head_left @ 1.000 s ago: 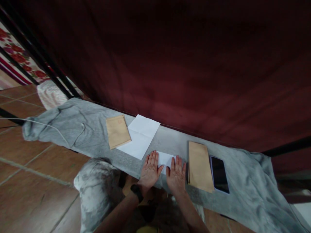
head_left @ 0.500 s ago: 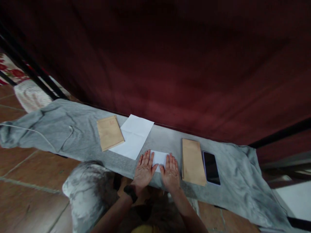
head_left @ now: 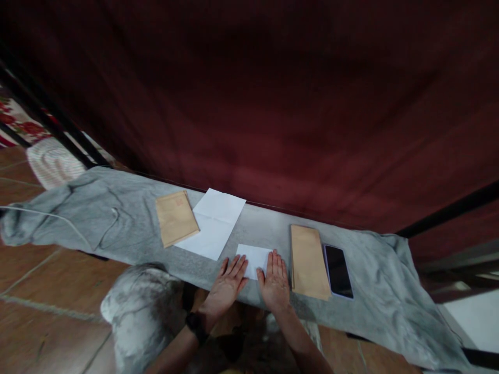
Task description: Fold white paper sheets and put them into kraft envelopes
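Note:
A small folded white paper lies flat near the front edge of the cloth-covered surface. My left hand rests with fingers stretched out, its fingertips touching the paper's left side. On the right side of the paper my right hand lies flat, fingers extended and thumb apart, covering that edge. Just right of it are brown envelopes, stacked. Further left, a creased larger white sheet lies partly under another stack of brown envelopes.
A phone with a dark screen lies beside the right envelopes. The grey cloth covers the long narrow surface. A white cable crosses its left end. Behind hangs a dark red curtain. A patterned cushion-like bundle is at the lower left.
My left hand has slid down and left along the paper, uncovering more of its left part. My right hand stays on the right edge. The camera view has shifted slightly.

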{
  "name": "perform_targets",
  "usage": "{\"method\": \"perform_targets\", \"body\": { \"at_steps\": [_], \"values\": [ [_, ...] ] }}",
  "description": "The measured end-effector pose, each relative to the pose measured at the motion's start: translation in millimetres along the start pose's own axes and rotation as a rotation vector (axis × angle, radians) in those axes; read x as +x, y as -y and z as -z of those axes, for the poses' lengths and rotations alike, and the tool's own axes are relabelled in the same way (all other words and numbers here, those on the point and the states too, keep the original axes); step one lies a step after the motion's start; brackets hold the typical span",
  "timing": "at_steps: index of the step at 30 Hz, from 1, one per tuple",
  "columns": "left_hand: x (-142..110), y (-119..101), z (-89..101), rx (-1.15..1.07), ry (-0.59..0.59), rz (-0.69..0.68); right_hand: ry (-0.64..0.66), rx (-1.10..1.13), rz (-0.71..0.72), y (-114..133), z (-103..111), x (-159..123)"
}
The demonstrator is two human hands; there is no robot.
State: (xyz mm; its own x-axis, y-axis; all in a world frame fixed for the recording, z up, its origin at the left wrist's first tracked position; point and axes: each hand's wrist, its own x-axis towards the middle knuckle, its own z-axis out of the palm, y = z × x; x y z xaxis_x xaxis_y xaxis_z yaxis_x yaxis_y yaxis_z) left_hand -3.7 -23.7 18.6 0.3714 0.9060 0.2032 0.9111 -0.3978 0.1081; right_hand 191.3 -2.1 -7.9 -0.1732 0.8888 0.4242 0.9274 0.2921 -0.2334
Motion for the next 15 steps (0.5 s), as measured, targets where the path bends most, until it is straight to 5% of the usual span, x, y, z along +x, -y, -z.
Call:
{"method": "perform_targets", "body": {
  "at_steps": [7,15],
  "values": [
    [5,8,-6.4,0.13,0.124,-0.111,0.029,0.054,0.078,-9,9,-8],
    [8,4,12.1,0.15,0.167,-0.197,0.073,0.027,0.139,-9,21,-13]
  ]
}}
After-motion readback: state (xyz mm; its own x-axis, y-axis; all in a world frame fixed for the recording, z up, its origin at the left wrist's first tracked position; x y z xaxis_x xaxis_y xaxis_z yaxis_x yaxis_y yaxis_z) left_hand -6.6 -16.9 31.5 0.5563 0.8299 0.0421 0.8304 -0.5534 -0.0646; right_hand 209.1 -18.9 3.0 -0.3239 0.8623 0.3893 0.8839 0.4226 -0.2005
